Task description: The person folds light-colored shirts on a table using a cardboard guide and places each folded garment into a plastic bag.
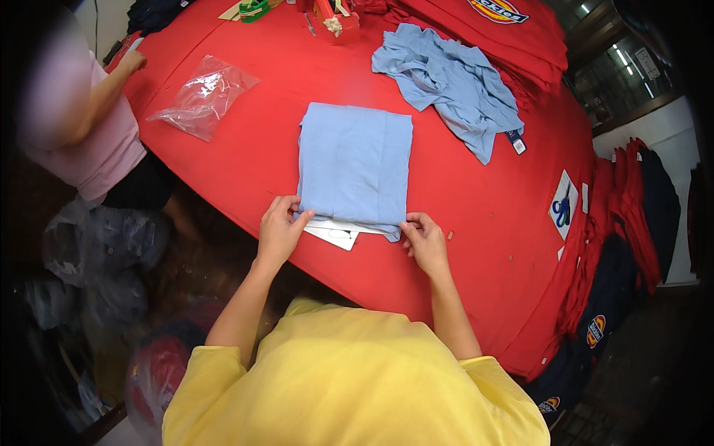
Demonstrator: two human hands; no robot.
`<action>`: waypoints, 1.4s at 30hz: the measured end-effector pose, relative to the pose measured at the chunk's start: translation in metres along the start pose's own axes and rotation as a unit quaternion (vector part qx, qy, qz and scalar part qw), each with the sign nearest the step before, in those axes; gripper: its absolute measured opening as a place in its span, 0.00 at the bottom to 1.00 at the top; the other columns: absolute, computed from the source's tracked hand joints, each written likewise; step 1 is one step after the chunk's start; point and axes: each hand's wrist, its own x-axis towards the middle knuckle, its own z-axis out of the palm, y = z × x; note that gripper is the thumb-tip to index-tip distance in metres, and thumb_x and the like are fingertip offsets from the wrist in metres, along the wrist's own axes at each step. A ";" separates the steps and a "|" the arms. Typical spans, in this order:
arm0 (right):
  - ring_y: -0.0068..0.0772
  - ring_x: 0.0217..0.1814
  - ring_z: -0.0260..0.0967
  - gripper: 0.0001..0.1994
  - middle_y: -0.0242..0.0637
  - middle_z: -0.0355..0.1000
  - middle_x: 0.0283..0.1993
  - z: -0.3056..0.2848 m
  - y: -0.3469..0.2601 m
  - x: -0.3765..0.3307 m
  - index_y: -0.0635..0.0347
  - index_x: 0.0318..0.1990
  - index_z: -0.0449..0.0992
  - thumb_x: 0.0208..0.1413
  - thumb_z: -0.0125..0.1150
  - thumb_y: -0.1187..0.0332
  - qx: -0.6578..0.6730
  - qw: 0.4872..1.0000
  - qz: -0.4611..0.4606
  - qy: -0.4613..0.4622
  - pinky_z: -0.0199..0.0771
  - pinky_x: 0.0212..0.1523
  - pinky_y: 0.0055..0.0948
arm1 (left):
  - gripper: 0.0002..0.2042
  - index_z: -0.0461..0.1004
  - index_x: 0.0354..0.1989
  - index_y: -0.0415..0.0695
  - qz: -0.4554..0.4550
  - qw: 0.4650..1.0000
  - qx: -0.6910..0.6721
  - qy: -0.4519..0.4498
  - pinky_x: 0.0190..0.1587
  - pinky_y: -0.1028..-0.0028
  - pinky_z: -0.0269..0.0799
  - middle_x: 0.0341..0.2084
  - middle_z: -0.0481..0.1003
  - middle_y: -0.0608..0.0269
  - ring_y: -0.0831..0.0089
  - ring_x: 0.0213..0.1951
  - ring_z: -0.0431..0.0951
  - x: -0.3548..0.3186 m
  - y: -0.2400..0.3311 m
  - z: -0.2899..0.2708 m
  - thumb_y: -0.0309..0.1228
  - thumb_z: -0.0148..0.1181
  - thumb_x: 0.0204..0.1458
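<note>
Fingers of left hand [279,232] & right hand [425,241] pinch near edge of soft, square-folded blue shirt [355,165] w/ stiff white card [336,232] under.

You wear a bright yellow short-sleeved top, plain and loose, its fabric bunching across your shoulders (no print or logo shows from above). Your forearms are bare from sleeve hem to wrist. Your left hand [278,234] and right hand [426,243] carry no gloves, rings or watch.

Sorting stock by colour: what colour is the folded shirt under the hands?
Light blue; the folded shirt shows best in the head view.
</note>
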 end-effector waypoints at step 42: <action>0.44 0.41 0.67 0.18 0.42 0.64 0.35 -0.001 -0.057 -0.046 0.56 0.48 0.76 0.47 0.60 0.80 -0.116 0.908 -0.388 -0.110 0.70 0.43 0.36 | 0.09 0.72 0.43 0.39 -0.022 0.990 -0.120 -0.071 0.31 0.79 0.71 0.25 0.74 0.68 0.82 0.28 0.73 -0.017 0.038 -0.069 0.30 0.58 0.58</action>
